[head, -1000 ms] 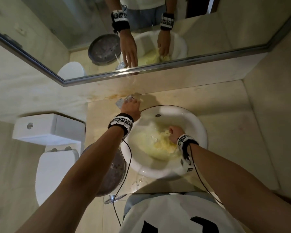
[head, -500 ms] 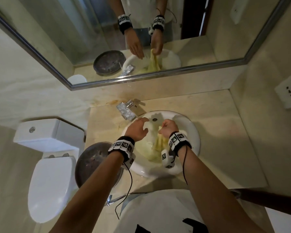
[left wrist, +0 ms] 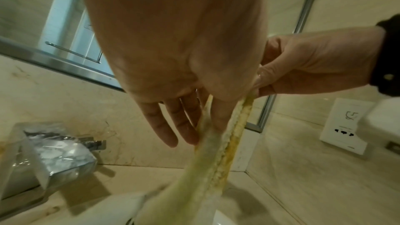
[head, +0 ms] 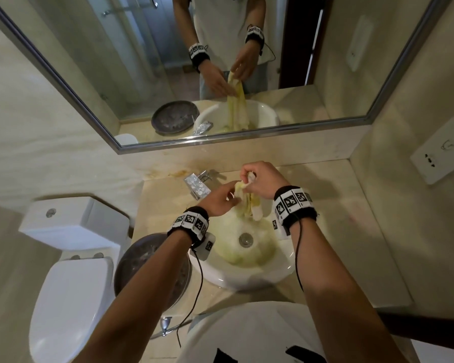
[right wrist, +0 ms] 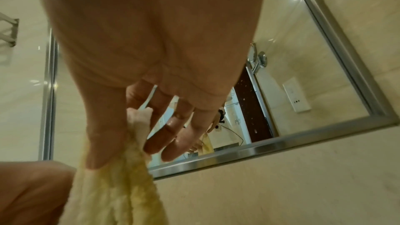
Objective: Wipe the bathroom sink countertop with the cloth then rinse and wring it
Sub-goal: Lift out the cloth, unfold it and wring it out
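- Yellow cloth [head: 247,203], sodden and limp, hanging over sink [head: 247,281].
- Pinched at top by right hand [head: 262,180]; left hand [head: 218,203] spread, fingers against its length.
- Probably heavy, drippy: best gripped mid-length for wringing.

— What did the right wrist camera catch?

— The right hand [right wrist: 151,74] from the palm side, thumb pressed against the top of the yellow cloth [right wrist: 121,186], pinching it there.

— And the cloth itself?

— It hung down in soft folds, a paler corner poking up beside the thumb.

— Anything else?

— Part of the left hand [right wrist: 32,191] sat just beside the cloth at lower left. Behind the fingers [right wrist: 173,136] stood the metal-framed mirror [right wrist: 303,91] on a beige wall [right wrist: 303,186].
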